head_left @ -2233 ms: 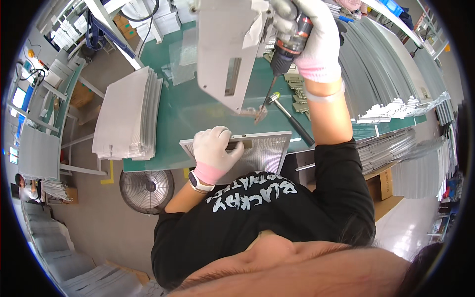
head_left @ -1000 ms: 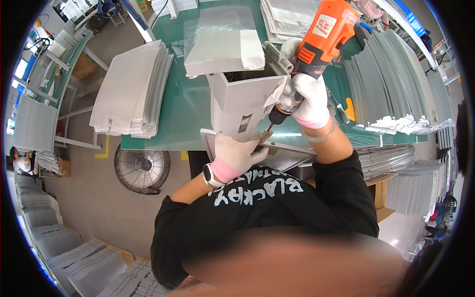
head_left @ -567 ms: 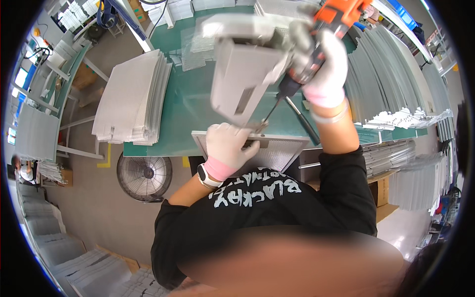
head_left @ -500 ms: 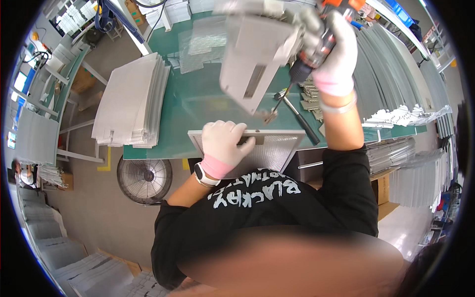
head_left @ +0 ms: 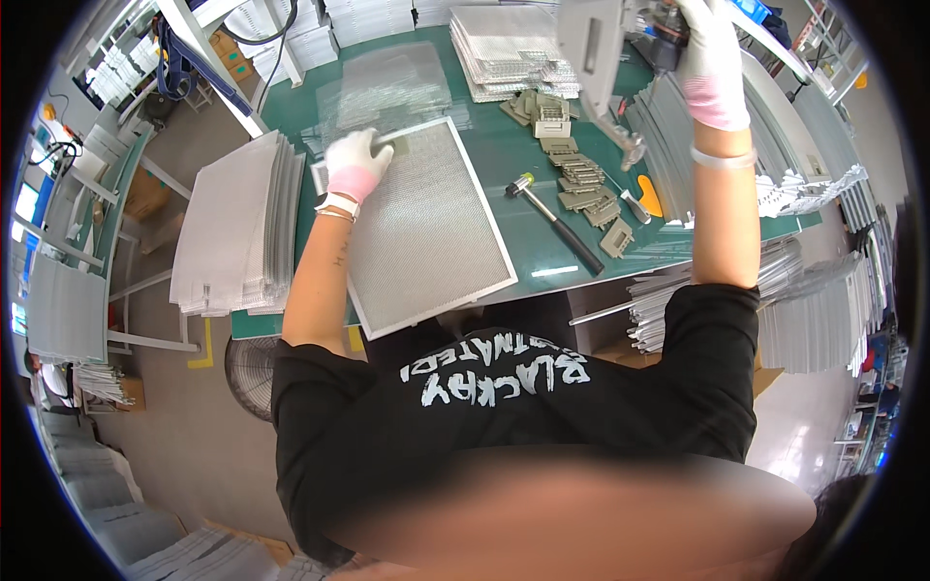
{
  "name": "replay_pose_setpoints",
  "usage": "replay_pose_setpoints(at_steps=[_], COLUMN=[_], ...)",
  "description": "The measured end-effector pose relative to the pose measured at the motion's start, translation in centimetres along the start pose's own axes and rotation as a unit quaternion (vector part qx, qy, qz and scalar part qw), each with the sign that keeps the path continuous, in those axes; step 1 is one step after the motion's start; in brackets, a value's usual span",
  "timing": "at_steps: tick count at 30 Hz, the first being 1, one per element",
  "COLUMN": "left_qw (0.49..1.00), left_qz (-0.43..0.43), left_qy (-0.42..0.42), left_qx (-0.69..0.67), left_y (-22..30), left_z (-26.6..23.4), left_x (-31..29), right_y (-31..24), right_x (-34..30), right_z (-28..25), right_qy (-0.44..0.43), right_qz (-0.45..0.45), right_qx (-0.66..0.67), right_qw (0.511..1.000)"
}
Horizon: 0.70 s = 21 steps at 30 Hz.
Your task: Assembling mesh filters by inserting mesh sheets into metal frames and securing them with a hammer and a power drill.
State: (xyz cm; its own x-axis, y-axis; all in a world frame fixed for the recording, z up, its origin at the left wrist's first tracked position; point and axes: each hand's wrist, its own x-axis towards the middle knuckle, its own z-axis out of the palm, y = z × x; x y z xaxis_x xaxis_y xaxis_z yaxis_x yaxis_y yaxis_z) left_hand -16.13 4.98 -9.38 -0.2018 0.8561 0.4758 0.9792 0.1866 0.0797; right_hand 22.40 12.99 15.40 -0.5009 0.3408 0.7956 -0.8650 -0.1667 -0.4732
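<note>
A framed mesh panel (head_left: 426, 232) lies at an angle on the green table, its near corner past the front edge. My left hand (head_left: 356, 165), in a white glove with a pink cuff, grips its far left edge, fingers curled and thumb apart. At the upper right my gloved right hand (head_left: 712, 58) is closed round a power drill (head_left: 666, 44), partly cut off by the picture's edge. Beside the drill hangs a grey slotted metal piece (head_left: 593, 48); whether they are joined I cannot tell. A hammer (head_left: 562, 230) lies right of the panel.
Several olive-grey plastic clips (head_left: 581, 174) lie beyond the hammer, near a yellow scraper (head_left: 649, 197) and a screwdriver (head_left: 635, 205). Panel stacks stand at left (head_left: 237, 223) and far back (head_left: 509, 53). Clear film (head_left: 392, 82) lies behind the panel. A floor fan (head_left: 250, 373) stands below.
The panel has gone from tilted at the table's front edge to lying on the table. My left hand moved away and left with it; my right hand and the drill moved far and right.
</note>
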Motion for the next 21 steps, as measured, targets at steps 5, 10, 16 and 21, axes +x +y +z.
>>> replay_pose_setpoints(at_steps=[5, 10, 16, 21], left_qw=[0.957, 0.944, 0.896, 0.672], left_qz=[0.024, -0.023, -0.26, -0.455], left_qy=[-0.144, -0.086, -0.106, -0.241], left_qx=[-0.251, -0.318, -0.345, -0.532], left_y=[-0.3, -4.0, -2.3, -0.2], left_z=[-0.7, -7.0, -7.3, -5.6], left_x=[-4.7, -15.2, -25.9, -29.4], right_y=[-4.1, -3.1, 9.7, 13.1], right_x=[-1.6, -6.1, -24.8, -28.8], right_z=[4.1, 6.2, 1.9, -2.6], right_qy=[0.193, 0.215, 0.015, 0.093], right_qz=[-0.115, -0.16, 0.179, 0.453], right_qx=[-0.651, -0.854, -0.899, -0.816], right_qw=[0.725, 0.446, 0.4, 0.347])
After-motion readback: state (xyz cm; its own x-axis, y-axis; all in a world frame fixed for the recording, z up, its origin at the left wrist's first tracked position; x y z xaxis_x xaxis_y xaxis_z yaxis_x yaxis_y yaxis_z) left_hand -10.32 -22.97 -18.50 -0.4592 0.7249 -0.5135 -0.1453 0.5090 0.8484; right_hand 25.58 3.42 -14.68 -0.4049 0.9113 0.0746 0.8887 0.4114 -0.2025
